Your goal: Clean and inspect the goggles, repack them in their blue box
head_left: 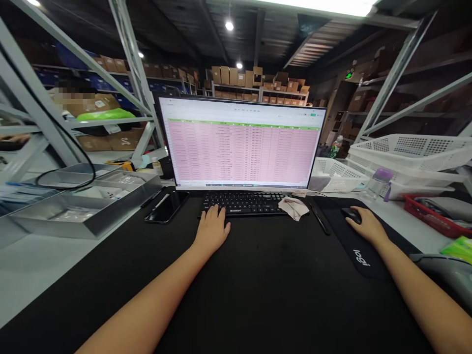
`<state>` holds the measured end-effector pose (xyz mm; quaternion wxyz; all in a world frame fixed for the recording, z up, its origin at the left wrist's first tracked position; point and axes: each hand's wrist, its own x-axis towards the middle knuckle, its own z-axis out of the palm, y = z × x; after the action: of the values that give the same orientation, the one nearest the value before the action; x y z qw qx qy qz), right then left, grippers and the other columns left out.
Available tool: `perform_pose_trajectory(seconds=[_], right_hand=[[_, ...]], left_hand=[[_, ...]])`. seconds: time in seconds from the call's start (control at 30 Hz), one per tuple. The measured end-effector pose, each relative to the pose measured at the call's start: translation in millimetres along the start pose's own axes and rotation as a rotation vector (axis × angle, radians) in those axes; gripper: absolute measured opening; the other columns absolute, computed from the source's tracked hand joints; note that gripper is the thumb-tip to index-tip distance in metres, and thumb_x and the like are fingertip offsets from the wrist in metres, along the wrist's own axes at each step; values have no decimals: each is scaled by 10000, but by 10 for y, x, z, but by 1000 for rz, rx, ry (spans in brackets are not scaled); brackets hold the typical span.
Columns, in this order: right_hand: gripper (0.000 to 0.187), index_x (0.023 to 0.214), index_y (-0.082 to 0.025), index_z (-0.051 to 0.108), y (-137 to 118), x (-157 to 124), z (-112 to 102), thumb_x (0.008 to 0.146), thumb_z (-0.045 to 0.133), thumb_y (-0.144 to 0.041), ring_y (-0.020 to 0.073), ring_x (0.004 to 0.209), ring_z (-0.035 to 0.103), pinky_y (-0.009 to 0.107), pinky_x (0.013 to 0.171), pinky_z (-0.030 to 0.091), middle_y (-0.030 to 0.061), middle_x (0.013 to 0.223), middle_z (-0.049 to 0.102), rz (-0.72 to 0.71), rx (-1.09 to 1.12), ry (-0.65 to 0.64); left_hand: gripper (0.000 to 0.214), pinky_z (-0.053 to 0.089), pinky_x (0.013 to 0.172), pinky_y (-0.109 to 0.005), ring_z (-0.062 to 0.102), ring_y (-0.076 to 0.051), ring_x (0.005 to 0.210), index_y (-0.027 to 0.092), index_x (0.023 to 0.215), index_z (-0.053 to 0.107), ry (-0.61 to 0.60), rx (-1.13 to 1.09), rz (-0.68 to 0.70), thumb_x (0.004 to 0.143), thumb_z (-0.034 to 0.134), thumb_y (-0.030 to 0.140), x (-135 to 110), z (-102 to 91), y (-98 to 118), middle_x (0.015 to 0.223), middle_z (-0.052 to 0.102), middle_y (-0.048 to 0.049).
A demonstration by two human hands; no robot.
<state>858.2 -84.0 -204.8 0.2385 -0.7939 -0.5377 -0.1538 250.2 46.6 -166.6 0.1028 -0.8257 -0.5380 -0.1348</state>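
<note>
My left hand [213, 228] lies at the left front of the black keyboard [250, 202], fingers stretched over its lower left keys and thumb out to the side. On the dark mouse pad [363, 255] at the right, my right hand [367, 223] is closed over a black computer mouse [352, 215]. Behind the keyboard stands a monitor [241, 147] showing a spreadsheet with pink rows and a green header. A crumpled white tissue [294, 208] covers part of the keyboard's right end. Between keyboard and pad lies a slim black object [320, 219].
A phone [167, 206] lies left of the keyboard, near a grey divided tray [88, 216]. White baskets [413, 152], a clear bottle [378, 184] and a red basket [431, 216] stand at the right. Metal racks with cartons [239, 77] rise behind. Another person is partly visible at far left.
</note>
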Motion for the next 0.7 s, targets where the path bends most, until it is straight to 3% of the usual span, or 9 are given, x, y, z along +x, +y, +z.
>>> perform_pose_trajectory(seconds=[0.3,0.53,0.7], right_hand=[[647,1376,-171,640,70,20,107,867,553,-561,367,1227,694,512,1107,545,194,1374,680,-48,17,1],[683,1300,-182,673,60,72,123,854,539,-682,419,1279,674,578,1138,527,210,1326,710,-115,90,-17],[645,1158,-270,695,209,180,228,737,585,-746,496,1216,696,670,1093,547,178,1176,753,-118,124,11]], left_hand=[[583,347,1310,-587,446,-393,1575,51,1575,527,-11,-46,-12,1038,524,278,-19,-41,19,1665,482,-265],[591,319,1325,-587,417,-387,1593,71,1579,520,-10,-83,-35,1034,543,296,-23,-16,29,1678,466,-259],[620,287,1338,-579,378,-379,1614,65,1600,485,-50,-116,-31,1043,538,332,-61,-84,42,1706,424,-256]])
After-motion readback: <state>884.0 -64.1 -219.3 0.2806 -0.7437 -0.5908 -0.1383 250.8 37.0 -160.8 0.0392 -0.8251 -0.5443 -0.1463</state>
